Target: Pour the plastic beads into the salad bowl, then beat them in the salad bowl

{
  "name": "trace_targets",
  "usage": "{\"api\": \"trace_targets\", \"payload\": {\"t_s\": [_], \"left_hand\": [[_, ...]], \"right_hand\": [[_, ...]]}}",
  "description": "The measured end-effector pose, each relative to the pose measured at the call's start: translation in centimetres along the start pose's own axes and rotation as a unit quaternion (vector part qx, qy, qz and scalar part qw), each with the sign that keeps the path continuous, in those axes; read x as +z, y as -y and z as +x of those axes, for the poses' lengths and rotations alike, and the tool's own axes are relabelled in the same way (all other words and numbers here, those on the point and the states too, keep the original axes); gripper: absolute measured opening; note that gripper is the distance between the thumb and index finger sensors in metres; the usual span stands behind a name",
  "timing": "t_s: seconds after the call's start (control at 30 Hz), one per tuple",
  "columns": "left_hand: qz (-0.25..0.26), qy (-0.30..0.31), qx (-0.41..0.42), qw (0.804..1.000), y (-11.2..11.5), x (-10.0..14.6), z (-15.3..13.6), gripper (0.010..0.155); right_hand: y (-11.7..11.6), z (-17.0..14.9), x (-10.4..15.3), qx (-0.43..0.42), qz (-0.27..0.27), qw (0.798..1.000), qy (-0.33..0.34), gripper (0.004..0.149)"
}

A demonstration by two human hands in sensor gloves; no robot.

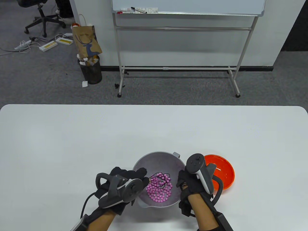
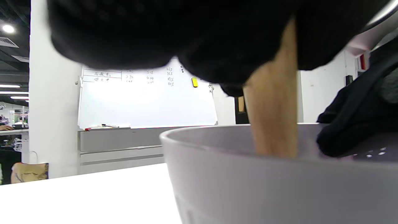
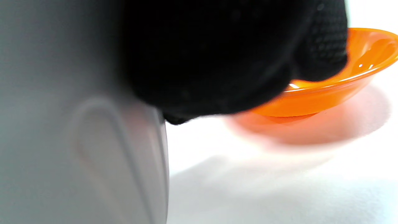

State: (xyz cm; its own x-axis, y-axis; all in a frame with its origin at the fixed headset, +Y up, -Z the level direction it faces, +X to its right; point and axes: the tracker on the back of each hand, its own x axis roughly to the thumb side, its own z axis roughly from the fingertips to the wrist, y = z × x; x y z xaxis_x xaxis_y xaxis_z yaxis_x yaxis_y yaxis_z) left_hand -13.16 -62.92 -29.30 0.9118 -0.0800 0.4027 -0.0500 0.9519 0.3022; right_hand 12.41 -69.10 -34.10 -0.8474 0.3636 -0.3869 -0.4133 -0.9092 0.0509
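Left hand [image 1: 125, 182] fingers [image 1: 142, 172] gripping whisk [image 1: 160, 180], no legible labels

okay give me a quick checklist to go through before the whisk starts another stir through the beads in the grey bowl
1. Beads all in the salad bowl: ok, none visible on the table.
2. Whisk head down among the beads: ok.
3. Left hand grips the wooden whisk handle: ok.
4. Right hand steadies the bowl's right rim: ok in the table view, though the exact finger placement cannot be told.
5. Orange dish emptied: ok, no beads seen in it.
6. Orange dish apart from the bowl: ok, it sits beside the bowl with a gap in the right wrist view.
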Motion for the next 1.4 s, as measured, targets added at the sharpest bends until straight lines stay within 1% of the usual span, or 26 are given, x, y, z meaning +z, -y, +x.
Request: {"api": "trace_targets", "payload": {"t_s": [0.07, 0.13, 0.2, 0.23, 0.33, 0.43, 0.5, 0.53, 0.57, 0.63, 0.7, 0.77, 0.8, 0.87, 0.97, 1.07, 1.2, 1.4], "left_hand": [[-0.007, 0.008, -0.002, 1.000, -0.2, -0.1, -0.3, 0.046], [-0.017, 0.002, -0.015, 1.000, -0.7, -0.1, -0.4, 0.045], [-0.039, 0.011, -0.025, 0.999, -1.3, -0.1, -0.4, 0.043], [-0.044, 0.013, -0.033, 0.998, -1.6, 0.0, -0.3, 0.043], [-0.080, 0.022, -0.042, 0.996, -2.5, 0.1, 0.4, 0.043], [-0.109, 0.048, -0.007, 0.993, -3.2, 0.3, 1.1, 0.043], [-0.108, 0.063, 0.018, 0.992, -3.3, 0.4, 1.3, 0.043], [-0.106, 0.078, 0.044, 0.990, -3.1, 0.4, 1.4, 0.043], [-0.107, 0.079, 0.064, 0.989, -2.6, 0.3, 1.5, 0.044], [-0.085, 0.079, 0.075, 0.990, -1.9, 0.2, 1.7, 0.044], [-0.054, 0.062, 0.064, 0.995, -0.9, 0.2, 1.7, 0.045], [-0.015, 0.046, 0.059, 0.997, -0.7, 0.2, 1.3, 0.045], [-0.013, 0.042, 0.052, 0.998, -0.5, 0.2, 1.2, 0.046], [0.008, 0.028, 0.032, 0.999, -0.3, 0.4, 0.9, 0.048], [0.020, 0.017, 0.013, 1.000, 0.1, 0.3, 0.4, 0.048], [0.017, 0.005, 0.000, 1.000, 0.1, 0.2, -0.1, 0.047], [0.000, 0.006, -0.020, 1.000, -0.7, 0.1, -0.2, 0.043], [-0.064, 0.023, -0.059, 0.996, -2.7, 0.4, 1.1, 0.043]], "right_hand": [[0.0, 0.0, 0.0, 0.000, 0.000, 1.000, 0.000, 0.048], [0.0, 0.0, 0.0, 0.000, 0.000, 1.000, 0.000, 0.048], [0.0, 0.0, 0.0, -0.001, 0.000, 1.000, 0.000, 0.048], [0.0, 0.0, 0.0, 0.000, 0.000, 1.000, 0.000, 0.048], [0.0, 0.0, 0.0, 0.000, 0.001, 1.000, 0.000, 0.048], [0.0, 0.0, 0.0, -0.001, 0.001, 1.000, 0.000, 0.048], [0.0, 0.0, 0.0, -0.001, 0.001, 1.000, 0.000, 0.048], [0.0, 0.0, 0.0, 0.000, 0.001, 1.000, 0.000, 0.048], [0.0, 0.0, 0.0, 0.000, 0.001, 1.000, 0.000, 0.048], [0.0, 0.0, 0.0, 0.000, 0.001, 1.000, -0.001, 0.048], [0.0, 0.0, 0.0, 0.000, 0.000, 1.000, 0.000, 0.047], [0.0, 0.0, 0.0, 0.000, 0.000, 1.000, -0.001, 0.048], [0.0, 0.0, 0.0, -0.001, 0.000, 1.000, 0.000, 0.048], [0.0, 0.0, 0.0, 0.001, 0.000, 1.000, -0.001, 0.048], [0.0, 0.0, 0.0, 0.000, 0.000, 1.000, -0.001, 0.048], [0.0, 0.0, 0.0, -0.001, 0.000, 1.000, 0.000, 0.048], [0.0, 0.0, 0.0, 0.000, 0.000, 1.000, 0.000, 0.048], [-0.1, 0.0, 0.0, 0.000, -0.001, 1.000, 0.000, 0.048]]}}
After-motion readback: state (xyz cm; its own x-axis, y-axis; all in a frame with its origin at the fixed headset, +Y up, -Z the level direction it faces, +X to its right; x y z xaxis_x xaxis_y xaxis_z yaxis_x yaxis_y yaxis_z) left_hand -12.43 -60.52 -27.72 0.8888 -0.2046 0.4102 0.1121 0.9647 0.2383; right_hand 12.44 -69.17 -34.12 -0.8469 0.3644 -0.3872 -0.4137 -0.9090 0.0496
